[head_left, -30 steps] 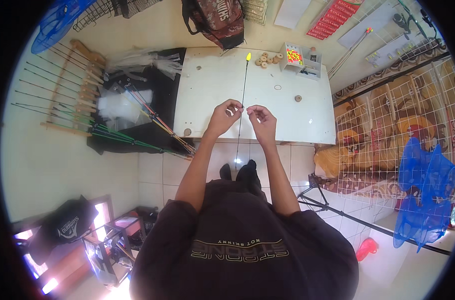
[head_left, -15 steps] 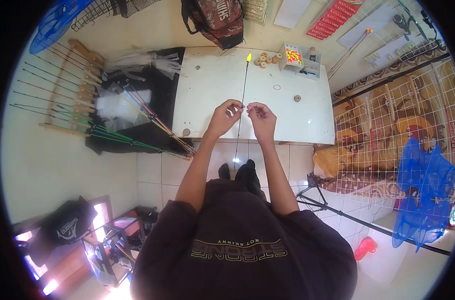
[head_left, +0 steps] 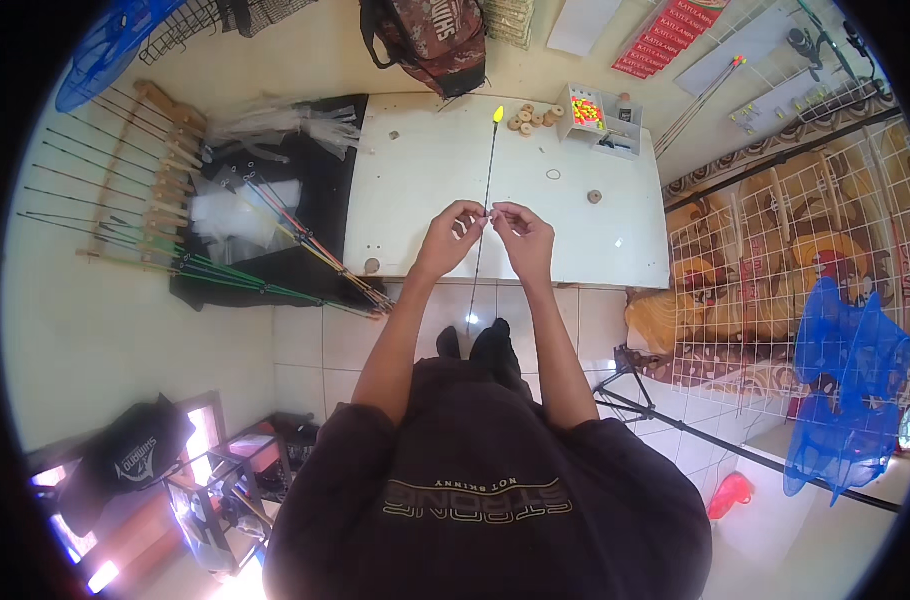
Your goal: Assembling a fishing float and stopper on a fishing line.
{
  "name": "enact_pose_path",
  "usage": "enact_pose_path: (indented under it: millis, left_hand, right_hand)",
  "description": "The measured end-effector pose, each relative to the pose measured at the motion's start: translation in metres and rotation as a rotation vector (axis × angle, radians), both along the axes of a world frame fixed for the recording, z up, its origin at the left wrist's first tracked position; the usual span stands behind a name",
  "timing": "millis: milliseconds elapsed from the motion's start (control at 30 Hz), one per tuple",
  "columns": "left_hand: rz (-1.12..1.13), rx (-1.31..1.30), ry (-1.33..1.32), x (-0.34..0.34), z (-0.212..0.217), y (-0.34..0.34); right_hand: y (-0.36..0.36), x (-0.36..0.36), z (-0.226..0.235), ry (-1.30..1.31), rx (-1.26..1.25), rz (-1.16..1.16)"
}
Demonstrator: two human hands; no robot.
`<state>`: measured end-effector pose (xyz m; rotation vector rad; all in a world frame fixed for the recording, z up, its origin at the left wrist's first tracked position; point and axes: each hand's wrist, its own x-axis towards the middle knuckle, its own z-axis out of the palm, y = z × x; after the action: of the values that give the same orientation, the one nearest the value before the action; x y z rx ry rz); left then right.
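Both hands meet above the near edge of the white bench (head_left: pixel 425 180), fingers pinched shut on a thin dark rod (head_left: pixel 483 215). The left hand (head_left: pixel 450 235) and right hand (head_left: pixel 523 232) nip it from either side, fingertips almost touching. The rod is slender, straight and stiff, with a bright yellow tip (head_left: pixel 497 114) pointing away over the smooth bench top, near small round cork-coloured discs (head_left: pixel 530 118)

Thin dark rod (head_left: pixel 486 190), yellow-tipped, pinched mid-length above the white table.

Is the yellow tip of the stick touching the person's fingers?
No, the yellow tip sits far up the thin rod, away from both hands.
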<state>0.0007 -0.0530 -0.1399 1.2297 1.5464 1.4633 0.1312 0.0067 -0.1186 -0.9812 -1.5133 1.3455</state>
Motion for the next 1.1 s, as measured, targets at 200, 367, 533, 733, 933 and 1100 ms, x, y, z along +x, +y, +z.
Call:
enact_pose_path:
  millis: [200, 367, 533, 733, 933, 1100]
  left_hand:
    - [-0.01, 0.036, -0.009, 0.003, 0.0, 0.002]
    - [0.026, 0.082, 0.036, 0.006, 0.003, 0.004]
    - [0.05, 0.097, -0.016, 0.007, 0.004, 0.006]
    - [0.062, 0.112, -0.033, 0.01, 0.002, 0.008]
    - [0.075, 0.124, -0.029, 0.013, 0.001, 0.009]
    - [0.083, 0.136, -0.032, 0.011, 0.001, 0.008]
  right_hand:
    - [0.004, 0.004, 0.005, -0.068, 0.099, 0.036]
    - [0.009, 0.007, 0.005, -0.071, 0.129, 0.091]
    - [0.007, 0.008, 0.009, 0.149, -0.12, 0.122]
    - [0.006, 0.008, 0.009, 0.182, -0.161, 0.058]
    - [0.004, 0.007, 0.015, 0.19, -0.144, 0.051]
    - [0.005, 0.008, 0.012, 0.2, -0.137, 0.051]
